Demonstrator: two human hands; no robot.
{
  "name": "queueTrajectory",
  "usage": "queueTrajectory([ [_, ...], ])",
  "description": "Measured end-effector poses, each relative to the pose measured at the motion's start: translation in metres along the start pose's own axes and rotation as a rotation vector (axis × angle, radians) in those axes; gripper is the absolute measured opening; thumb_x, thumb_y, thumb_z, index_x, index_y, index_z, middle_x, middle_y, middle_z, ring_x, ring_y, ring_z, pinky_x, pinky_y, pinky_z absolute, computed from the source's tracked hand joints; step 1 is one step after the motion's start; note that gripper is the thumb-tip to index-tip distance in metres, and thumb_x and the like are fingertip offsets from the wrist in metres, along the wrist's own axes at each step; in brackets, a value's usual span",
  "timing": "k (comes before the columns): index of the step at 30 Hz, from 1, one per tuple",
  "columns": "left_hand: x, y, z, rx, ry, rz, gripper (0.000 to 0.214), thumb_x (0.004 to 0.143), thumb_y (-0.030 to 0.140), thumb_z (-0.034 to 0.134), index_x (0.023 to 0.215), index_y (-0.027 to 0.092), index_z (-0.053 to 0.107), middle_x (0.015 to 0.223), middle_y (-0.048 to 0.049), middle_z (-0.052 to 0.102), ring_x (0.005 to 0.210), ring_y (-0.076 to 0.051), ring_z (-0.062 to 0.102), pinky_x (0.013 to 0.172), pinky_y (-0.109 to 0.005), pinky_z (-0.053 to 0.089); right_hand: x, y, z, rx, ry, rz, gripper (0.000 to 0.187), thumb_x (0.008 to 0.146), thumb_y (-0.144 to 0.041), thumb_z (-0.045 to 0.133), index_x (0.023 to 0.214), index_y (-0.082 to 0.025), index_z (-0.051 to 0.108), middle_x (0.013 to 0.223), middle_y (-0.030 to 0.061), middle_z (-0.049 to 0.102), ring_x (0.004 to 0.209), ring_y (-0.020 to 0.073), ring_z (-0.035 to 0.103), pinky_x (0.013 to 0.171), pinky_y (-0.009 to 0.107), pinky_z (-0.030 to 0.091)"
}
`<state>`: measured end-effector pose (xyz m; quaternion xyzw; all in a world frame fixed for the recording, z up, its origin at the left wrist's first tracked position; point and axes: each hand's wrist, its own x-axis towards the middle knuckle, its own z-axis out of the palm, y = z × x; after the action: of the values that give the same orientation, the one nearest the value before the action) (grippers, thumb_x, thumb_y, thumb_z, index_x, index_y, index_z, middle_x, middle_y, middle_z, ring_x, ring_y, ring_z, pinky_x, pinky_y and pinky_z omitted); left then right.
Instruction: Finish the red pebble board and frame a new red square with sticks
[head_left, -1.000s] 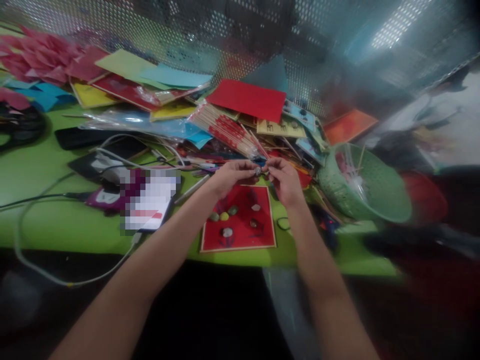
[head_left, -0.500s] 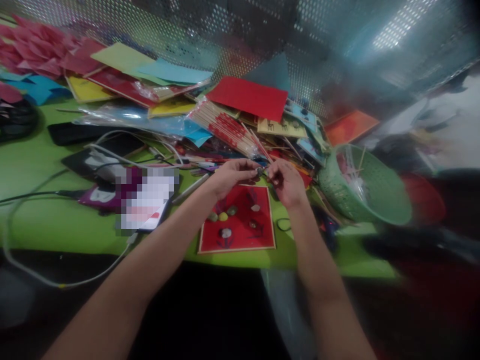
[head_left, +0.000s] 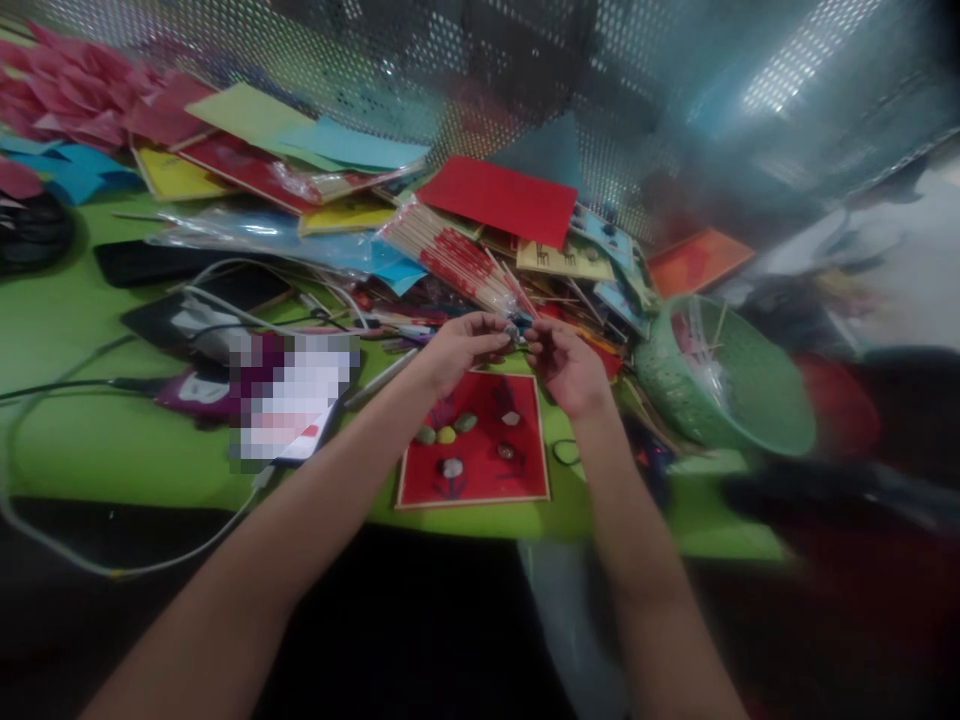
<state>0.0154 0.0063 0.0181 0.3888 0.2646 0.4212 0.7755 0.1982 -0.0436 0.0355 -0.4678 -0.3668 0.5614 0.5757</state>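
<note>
A: In the left hand (head_left: 461,352)?
B: A small grey stone (head_left: 513,332), pinched in the fingertips, just past the far edge of the red board (head_left: 480,458) on the green table (head_left: 589,515).
A: In the right hand (head_left: 570,372)?
B: Fingers curled near the stone; impossible to say whether gripping anything.

Illum.: dim overall, cool cast upper R. Glare: bright streak on perforated sheet (head_left: 525,90), upper R; minor highlights on plastic wrap (head_left: 262,232). Phone screen (head_left: 296,400): brightest low item, pixelated. My L hand (head_left: 461,350) and R hand (head_left: 571,368): approx. in focus, fingers partly shaded. Periphery: stretched, smeared; far R worst, red bowl (head_left: 844,405) blurred. Area below table edge (head_left: 465,520): near-blk, min. detail.
</note>
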Motion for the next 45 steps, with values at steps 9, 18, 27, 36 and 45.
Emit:
queueTrajectory([
  [9,0.002,0.002,-0.002,-0.021,0.026,-0.023,0.038,0.06,0.021,0.089,0.093,0.014,0.071,0.082,-0.0024,0.073,0.07,-0.012,0.068,0.068,-0.025,0.051,-0.014,-0.019,0.005,-0.096,-0.013,-0.079,0.026,0.083,-0.048,0.071,0.082,-0.023,0.066,0.06,-0.0045,0.056,0.049,0.0101,0.048,0.058,0.025,0.057],
  [18,-0.001,0.0,0.002,-0.038,-0.074,-0.004,0.033,0.067,0.018,0.083,0.098,0.015,0.073,0.083,-0.0022,0.073,0.075,-0.012,0.069,0.068,-0.022,0.05,-0.146,-0.099,-0.012,-0.697,-0.581,-0.065,0.028,0.077,-0.047,0.081,0.102,-0.035,0.078,0.074,0.0027,0.075,0.073,0.024,0.074,0.089,0.047,0.059],
  [27,-0.004,-0.005,0.012,-0.073,-0.125,-0.014,0.031,0.063,0.016,0.087,0.085,0.014,0.065,0.081,-0.0014,0.071,0.073,-0.012,0.069,0.073,-0.026,0.054,-0.134,-0.074,-0.023,-1.081,-0.077,-0.284,0.039,0.088,-0.038,0.072,0.126,-0.033,0.069,0.127,0.0075,0.07,0.115,0.0268,0.066,0.103,0.048,0.051],
  [36,0.001,-0.007,0.008,-0.022,-0.103,0.027,0.033,0.064,0.024,0.088,0.087,0.015,0.067,0.081,0.0003,0.069,0.072,-0.009,0.064,0.069,-0.023,0.05,-0.029,-0.02,0.019,-1.273,0.008,-0.559,0.019,0.092,-0.034,0.065,0.105,-0.021,0.068,0.101,0.0067,0.069,0.085,0.0198,0.063,0.079,0.033,0.05],
  [45,-0.001,-0.007,0.011,0.254,-0.123,0.209,0.017,0.076,0.024,0.075,0.088,0.015,0.068,0.077,-0.0004,0.067,0.07,-0.01,0.061,0.068,-0.023,0.049,-0.029,0.0,0.009,-1.401,0.084,-0.775,0.015,0.097,-0.027,0.057,0.106,-0.02,0.067,0.101,0.0098,0.072,0.094,0.0243,0.066,0.082,0.034,0.049],
])
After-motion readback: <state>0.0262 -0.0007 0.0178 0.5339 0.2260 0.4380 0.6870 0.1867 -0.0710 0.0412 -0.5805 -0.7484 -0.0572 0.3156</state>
